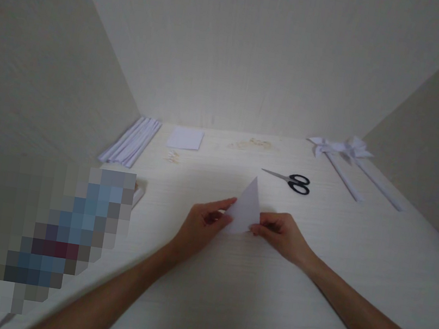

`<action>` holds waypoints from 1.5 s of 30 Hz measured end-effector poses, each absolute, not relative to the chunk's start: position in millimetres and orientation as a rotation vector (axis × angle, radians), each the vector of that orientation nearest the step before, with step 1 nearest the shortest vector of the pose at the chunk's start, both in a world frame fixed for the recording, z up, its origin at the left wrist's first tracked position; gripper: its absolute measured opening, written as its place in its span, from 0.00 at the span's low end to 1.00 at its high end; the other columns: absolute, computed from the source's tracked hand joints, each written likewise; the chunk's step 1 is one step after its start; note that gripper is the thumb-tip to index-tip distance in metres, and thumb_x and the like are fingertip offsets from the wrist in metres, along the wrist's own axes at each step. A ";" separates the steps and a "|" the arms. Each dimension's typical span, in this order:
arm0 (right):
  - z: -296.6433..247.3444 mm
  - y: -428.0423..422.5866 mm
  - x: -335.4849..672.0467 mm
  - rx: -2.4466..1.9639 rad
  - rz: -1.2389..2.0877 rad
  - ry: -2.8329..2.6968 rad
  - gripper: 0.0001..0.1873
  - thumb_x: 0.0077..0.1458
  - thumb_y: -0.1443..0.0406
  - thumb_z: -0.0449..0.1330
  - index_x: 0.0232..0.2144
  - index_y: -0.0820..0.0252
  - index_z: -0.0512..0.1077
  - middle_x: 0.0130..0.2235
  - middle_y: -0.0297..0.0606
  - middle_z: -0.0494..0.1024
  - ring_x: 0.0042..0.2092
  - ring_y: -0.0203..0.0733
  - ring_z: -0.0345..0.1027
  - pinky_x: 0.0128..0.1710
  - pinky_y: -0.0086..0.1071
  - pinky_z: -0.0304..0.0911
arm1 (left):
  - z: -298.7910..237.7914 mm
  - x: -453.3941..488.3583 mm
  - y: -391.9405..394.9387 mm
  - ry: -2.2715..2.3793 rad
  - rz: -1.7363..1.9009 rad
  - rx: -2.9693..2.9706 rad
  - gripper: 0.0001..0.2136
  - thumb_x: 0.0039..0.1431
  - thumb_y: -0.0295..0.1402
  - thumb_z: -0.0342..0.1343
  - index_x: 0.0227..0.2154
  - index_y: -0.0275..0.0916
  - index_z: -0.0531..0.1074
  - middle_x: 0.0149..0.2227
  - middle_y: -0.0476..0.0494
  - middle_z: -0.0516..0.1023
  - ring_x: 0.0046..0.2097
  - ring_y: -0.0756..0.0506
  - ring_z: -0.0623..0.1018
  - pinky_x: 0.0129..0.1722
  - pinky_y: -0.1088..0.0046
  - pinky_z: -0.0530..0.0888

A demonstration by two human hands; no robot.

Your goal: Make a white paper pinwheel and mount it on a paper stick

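Note:
Between my two hands is a white sheet of paper (244,208), folded to a pointed shape with its tip facing away from me. My left hand (206,223) pinches its left edge between thumb and fingers. On the lower right corner, my right hand (281,234) grips the paper the same way. Just beyond, to the right, lies a pair of scissors (289,180) with black handles, blades pointing left.
Rolled white paper sticks (134,141) lie at the back left beside a square paper stack (185,138). Small pale bits (172,156) and a scattered pile (258,144) rest nearby. Two paper pinwheels (347,150) on sticks lie back right. Walls enclose the table; a blurred patch covers the left.

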State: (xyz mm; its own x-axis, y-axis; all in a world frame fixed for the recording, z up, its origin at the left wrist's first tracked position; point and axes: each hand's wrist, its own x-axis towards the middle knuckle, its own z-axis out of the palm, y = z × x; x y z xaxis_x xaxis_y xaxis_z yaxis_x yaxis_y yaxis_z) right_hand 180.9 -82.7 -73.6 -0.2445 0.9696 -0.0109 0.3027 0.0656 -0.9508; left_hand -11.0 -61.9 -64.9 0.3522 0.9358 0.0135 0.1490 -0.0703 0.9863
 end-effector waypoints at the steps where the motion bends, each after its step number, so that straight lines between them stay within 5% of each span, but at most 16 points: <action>1: -74.2 -82.7 180.8 -1.294 1.201 -1.629 0.15 0.44 0.56 0.58 0.17 0.62 0.70 0.20 0.33 0.70 0.24 0.34 0.62 0.21 0.27 0.57 | -64.6 -11.1 -62.1 1.025 0.876 1.540 0.21 0.46 0.34 0.56 0.45 0.36 0.68 0.32 0.43 0.78 0.28 0.50 0.75 0.27 0.75 0.73; 7: -77.4 -83.5 179.7 -1.293 1.212 -1.544 0.14 0.39 0.56 0.62 0.17 0.62 0.70 0.20 0.33 0.71 0.23 0.35 0.62 0.20 0.27 0.57 | -67.9 -11.9 -63.0 0.903 0.777 1.804 0.33 0.34 0.37 0.63 0.49 0.36 0.64 0.43 0.36 0.73 0.38 0.44 0.75 0.33 0.70 0.74; 13: -74.9 -86.8 177.5 -1.257 1.317 -1.488 0.13 0.36 0.57 0.64 0.21 0.62 0.73 0.22 0.35 0.74 0.25 0.37 0.65 0.23 0.30 0.61 | -69.2 -11.4 -63.5 0.850 0.740 1.809 0.26 0.43 0.32 0.58 0.49 0.37 0.63 0.41 0.39 0.74 0.38 0.46 0.74 0.32 0.71 0.73; 16: -75.2 -87.3 177.7 -1.240 1.360 -1.480 0.12 0.36 0.58 0.64 0.21 0.62 0.73 0.23 0.34 0.74 0.25 0.37 0.65 0.24 0.30 0.61 | -68.5 -12.0 -62.0 0.875 0.758 1.783 0.13 0.49 0.35 0.52 0.36 0.34 0.72 0.30 0.43 0.75 0.31 0.48 0.73 0.27 0.76 0.71; 20: -77.1 -85.6 178.9 -1.267 1.288 -1.511 0.16 0.39 0.55 0.61 0.16 0.63 0.70 0.19 0.33 0.70 0.22 0.33 0.62 0.21 0.27 0.58 | -70.1 -13.2 -57.7 1.015 0.839 1.583 0.16 0.50 0.41 0.50 0.17 0.33 0.70 0.16 0.49 0.68 0.21 0.52 0.68 0.20 0.77 0.65; 28: -73.0 -81.5 179.0 -1.297 1.225 -1.460 0.21 0.42 0.50 0.56 0.16 0.63 0.67 0.16 0.32 0.67 0.19 0.31 0.60 0.18 0.25 0.56 | -67.4 -12.0 -57.3 0.846 0.873 1.018 0.16 0.42 0.42 0.58 0.25 0.31 0.73 0.24 0.42 0.75 0.28 0.47 0.74 0.32 0.69 0.71; 39: -69.8 -80.0 188.5 -1.164 1.508 -1.656 0.16 0.47 0.55 0.55 0.21 0.63 0.68 0.22 0.32 0.68 0.24 0.31 0.62 0.25 0.26 0.59 | -61.7 -22.2 -46.5 0.923 0.964 0.965 0.18 0.39 0.32 0.61 0.37 0.32 0.71 0.27 0.42 0.77 0.26 0.51 0.74 0.26 0.76 0.70; 45: -73.8 -79.0 188.3 -1.292 0.962 -1.617 0.11 0.48 0.58 0.56 0.24 0.61 0.65 0.20 0.31 0.66 0.22 0.32 0.61 0.20 0.26 0.58 | -58.8 -23.5 -46.7 1.042 0.965 1.198 0.28 0.39 0.32 0.61 0.48 0.33 0.63 0.29 0.43 0.77 0.27 0.50 0.75 0.26 0.77 0.71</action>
State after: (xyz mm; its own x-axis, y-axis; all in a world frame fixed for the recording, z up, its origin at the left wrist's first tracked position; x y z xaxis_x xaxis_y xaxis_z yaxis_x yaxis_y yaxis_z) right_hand 188.3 -79.0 -73.8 -0.1234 0.9821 0.1423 0.3441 0.1768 -0.9221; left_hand -23.5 -46.7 -58.8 0.2499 0.9622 -0.1079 -0.0340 0.1201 0.9922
